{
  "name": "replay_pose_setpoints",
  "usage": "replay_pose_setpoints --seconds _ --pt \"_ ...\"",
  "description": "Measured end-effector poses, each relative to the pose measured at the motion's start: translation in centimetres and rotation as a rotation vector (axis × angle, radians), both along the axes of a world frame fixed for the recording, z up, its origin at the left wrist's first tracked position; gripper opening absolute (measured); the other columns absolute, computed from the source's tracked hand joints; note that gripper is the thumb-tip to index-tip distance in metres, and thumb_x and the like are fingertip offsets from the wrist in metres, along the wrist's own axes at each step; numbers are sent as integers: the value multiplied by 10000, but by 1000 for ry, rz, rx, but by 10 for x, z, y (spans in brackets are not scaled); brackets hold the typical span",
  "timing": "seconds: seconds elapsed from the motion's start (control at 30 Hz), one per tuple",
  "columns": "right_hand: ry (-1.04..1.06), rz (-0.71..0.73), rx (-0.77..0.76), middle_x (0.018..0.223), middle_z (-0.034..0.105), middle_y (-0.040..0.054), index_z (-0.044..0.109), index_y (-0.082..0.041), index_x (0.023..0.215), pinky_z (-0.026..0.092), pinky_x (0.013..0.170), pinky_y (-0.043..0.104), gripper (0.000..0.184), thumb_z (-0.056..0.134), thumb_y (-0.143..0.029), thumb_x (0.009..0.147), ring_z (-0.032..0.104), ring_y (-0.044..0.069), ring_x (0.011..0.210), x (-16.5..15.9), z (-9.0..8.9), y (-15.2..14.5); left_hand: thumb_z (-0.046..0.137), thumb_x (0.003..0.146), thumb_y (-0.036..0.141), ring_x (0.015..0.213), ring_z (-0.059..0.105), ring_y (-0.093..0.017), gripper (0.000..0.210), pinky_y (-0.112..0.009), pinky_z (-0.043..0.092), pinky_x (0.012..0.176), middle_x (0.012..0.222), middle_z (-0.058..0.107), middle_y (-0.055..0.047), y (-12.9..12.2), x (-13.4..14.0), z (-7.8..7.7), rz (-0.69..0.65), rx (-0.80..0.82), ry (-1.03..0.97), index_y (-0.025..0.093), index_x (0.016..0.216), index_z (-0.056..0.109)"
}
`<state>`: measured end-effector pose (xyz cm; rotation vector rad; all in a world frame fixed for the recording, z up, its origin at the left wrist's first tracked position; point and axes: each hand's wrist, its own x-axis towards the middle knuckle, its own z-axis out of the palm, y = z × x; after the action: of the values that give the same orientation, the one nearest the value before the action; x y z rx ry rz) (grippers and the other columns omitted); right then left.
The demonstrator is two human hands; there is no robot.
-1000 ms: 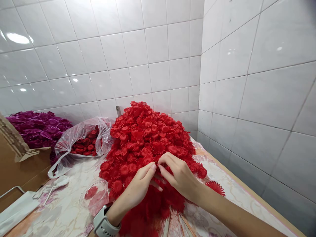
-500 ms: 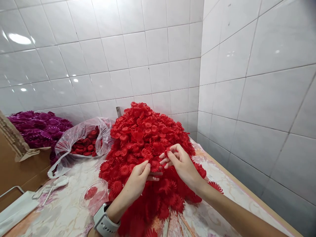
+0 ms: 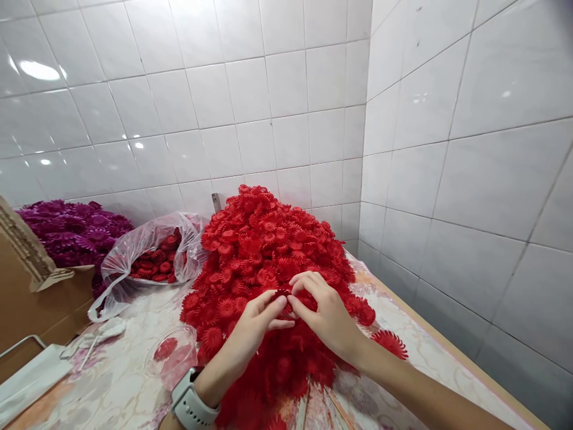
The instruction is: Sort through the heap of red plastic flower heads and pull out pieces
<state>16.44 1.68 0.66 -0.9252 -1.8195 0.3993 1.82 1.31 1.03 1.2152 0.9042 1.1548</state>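
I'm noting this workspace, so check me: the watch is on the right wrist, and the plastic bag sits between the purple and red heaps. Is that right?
Not quite: the watch is on the left wrist, as the head view shows. The plastic bag does sit between the purple heap and the red heap.

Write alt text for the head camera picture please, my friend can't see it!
The left hand pinches a dark red flower, the right hand at its edge, over a big red flower heap. Left of that are a clear bag and a purple heap, before a tiled wall.
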Motion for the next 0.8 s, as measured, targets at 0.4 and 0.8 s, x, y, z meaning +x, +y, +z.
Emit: replay_pose_setpoints --seconds 0.4,0.8 --pt "96 18 -120 804 576 11 530 -199 788 405 716 294 65 477 -227 812 532 161 764 1 3 -3 639 641 449 424 566 -116 324 -210 453 440 464 593 1 -3 -2 5 44 55 201 147 610 526" --pt "83 337 -344 797 619 -9 576 -192 830 404 653 257 137 566 -320 781 547 143 730 5 8 -3 711 564 456 387 503 -75 410 -172 376 399 420 554 25 2 -9 5 7 107 196 156 512 436"
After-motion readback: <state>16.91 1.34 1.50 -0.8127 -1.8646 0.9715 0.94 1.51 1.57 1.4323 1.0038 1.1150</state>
